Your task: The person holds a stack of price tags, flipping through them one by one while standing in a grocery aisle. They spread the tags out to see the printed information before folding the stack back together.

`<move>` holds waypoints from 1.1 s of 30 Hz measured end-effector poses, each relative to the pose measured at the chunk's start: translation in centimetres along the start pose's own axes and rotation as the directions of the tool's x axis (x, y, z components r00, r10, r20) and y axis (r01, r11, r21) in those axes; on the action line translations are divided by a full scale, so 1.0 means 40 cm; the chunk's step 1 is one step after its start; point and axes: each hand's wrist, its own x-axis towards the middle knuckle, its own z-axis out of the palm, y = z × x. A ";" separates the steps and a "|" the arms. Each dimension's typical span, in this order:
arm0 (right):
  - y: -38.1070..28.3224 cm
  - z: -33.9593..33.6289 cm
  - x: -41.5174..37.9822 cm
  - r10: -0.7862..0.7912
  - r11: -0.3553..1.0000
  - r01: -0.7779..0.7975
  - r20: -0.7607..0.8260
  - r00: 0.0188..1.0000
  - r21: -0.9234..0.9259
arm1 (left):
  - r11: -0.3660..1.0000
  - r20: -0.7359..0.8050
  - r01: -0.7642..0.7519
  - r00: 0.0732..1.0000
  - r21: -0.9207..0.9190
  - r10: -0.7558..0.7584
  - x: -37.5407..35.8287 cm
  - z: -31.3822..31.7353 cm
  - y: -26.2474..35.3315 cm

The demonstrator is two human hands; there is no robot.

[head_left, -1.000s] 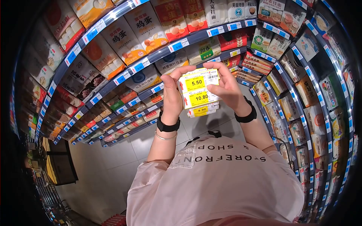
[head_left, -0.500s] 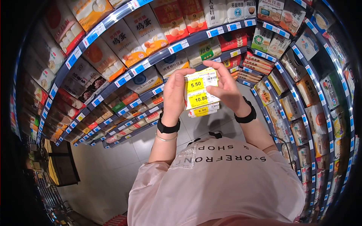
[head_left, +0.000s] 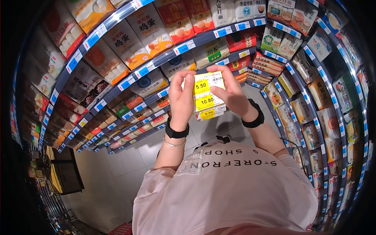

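Observation:
A small stack of yellow-and-white price labels [head_left: 205, 100] is held between my two hands, in front of the shelves. The printed prices 5.50, 10.80 and 8.90 can be read on it. My left hand [head_left: 182, 100] grips the left edge, its thumb along the front and its fingers curled behind. On the other side, my right hand [head_left: 234, 96] grips the right edge, its thumb lying across the front face. How many labels are stacked cannot be made out.
Curved shelves packed with noodle packets [head_left: 151, 29] stand ahead, with blue-and-white price tags [head_left: 184, 46] along their edges. More shelves of packets [head_left: 328, 117] run down the right side. A grey tiled floor [head_left: 117, 176] lies below. A dark stand [head_left: 64, 170] is at the left.
The label stack and both hands have shifted slightly left. My left thumb has come over the labels' left edge. Both hands keep hold.

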 end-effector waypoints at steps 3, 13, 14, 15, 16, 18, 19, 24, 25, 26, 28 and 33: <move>0.002 0.000 0.002 -0.046 0.998 0.046 0.006 0.999 -0.048 | 0.999 0.008 -0.008 1.000 0.034 0.008 0.005 -0.008 -0.009; 0.005 0.000 0.009 -0.047 0.999 0.047 -0.010 0.999 -0.013 | 0.996 0.060 0.047 0.997 -0.078 -0.043 0.010 -0.012 0.013; 0.007 0.000 0.010 -0.047 0.999 0.047 -0.010 0.999 -0.012 | 0.995 0.063 0.045 0.997 -0.085 -0.040 0.010 -0.012 0.015; 0.005 0.001 0.010 -0.045 0.999 0.045 -0.009 0.999 -0.011 | 0.995 0.066 0.044 0.997 -0.091 -0.038 0.010 -0.013 0.016; 0.001 0.004 0.010 -0.035 0.999 0.035 -0.011 0.999 0.003 | 0.995 0.064 0.044 0.997 -0.091 -0.039 0.010 -0.015 0.015; 0.001 0.006 0.010 -0.025 0.999 0.025 -0.014 1.000 0.019 | 0.992 0.064 0.064 0.996 -0.106 -0.057 0.011 -0.018 0.013; 0.003 0.005 0.011 -0.034 0.999 0.034 -0.010 0.999 0.013 | 0.992 0.063 0.064 0.996 -0.106 -0.058 0.010 -0.019 0.013; 0.004 0.008 0.013 -0.026 0.999 0.027 -0.014 1.000 0.034 | 0.998 0.039 0.069 0.997 0.004 -0.069 0.009 -0.029 0.018; 0.002 0.008 0.012 -0.020 0.999 0.021 -0.013 1.000 0.043 | 0.997 0.038 0.071 0.997 0.004 -0.071 0.008 -0.028 0.021; 0.001 0.009 0.012 -0.014 0.999 0.014 -0.012 1.000 0.052 | 0.997 0.031 0.076 0.997 0.009 -0.076 0.007 -0.027 0.023; 0.000 0.009 0.012 -0.010 0.998 0.010 -0.011 1.000 0.061 | 0.997 0.024 0.081 0.996 0.013 -0.082 0.007 -0.029 0.020; -0.004 0.009 0.014 -0.022 0.997 0.023 -0.022 1.000 0.072 | 0.983 0.027 0.109 0.994 -0.149 -0.106 0.006 -0.017 0.048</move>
